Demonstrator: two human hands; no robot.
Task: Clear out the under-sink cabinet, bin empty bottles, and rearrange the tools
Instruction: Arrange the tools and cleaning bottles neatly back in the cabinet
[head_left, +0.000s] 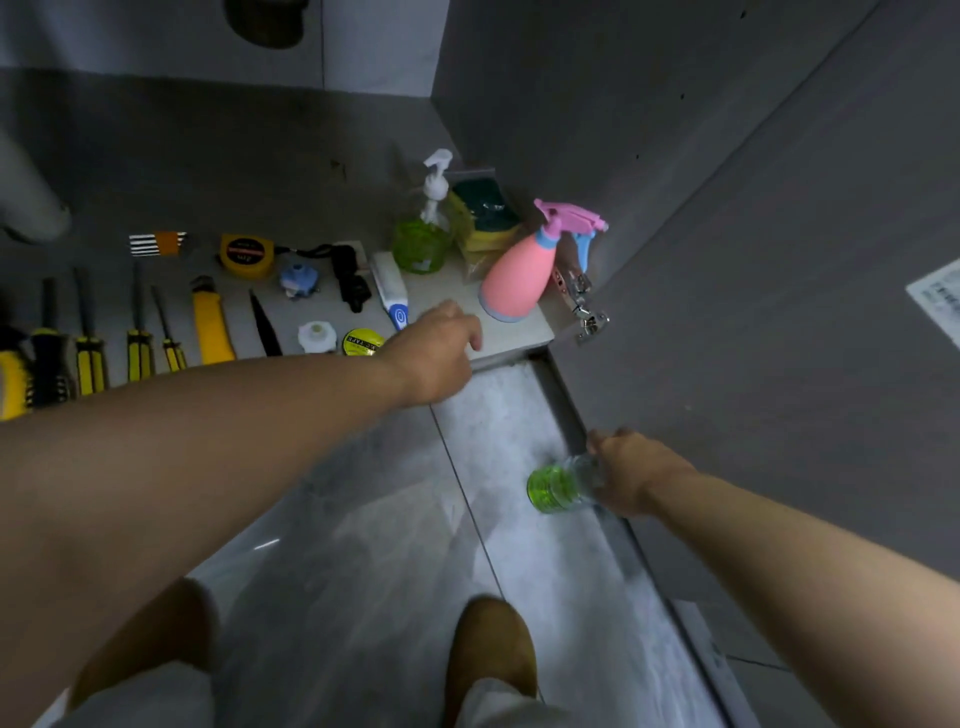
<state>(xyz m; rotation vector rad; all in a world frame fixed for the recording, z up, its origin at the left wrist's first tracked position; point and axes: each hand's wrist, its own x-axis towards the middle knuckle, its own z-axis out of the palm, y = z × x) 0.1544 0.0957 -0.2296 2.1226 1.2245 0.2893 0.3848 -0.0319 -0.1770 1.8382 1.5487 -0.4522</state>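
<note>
My right hand (636, 470) grips a clear bottle with green liquid at its bottom (558, 487), held low over the floor beside the open cabinet door (779, 291). My left hand (436, 356) reaches over the front edge of the cabinet floor (519, 340), fingers loosely curled, holding nothing. On the cabinet floor stand a pink spray bottle (519, 275), a green pump bottle (422, 241) and a pack of sponges (483, 215). Left of them lie a tape measure (247, 254), a yellow utility knife (210, 325), several yellow-handled screwdrivers (91, 343), a tape roll (362, 343) and a white brush (389, 291).
A door hinge (584, 304) sticks out by the pink bottle. A pale pipe (31, 202) stands at the far left of the cabinet. My two feet in brown slippers (491, 649) are on the grey tile floor (363, 571).
</note>
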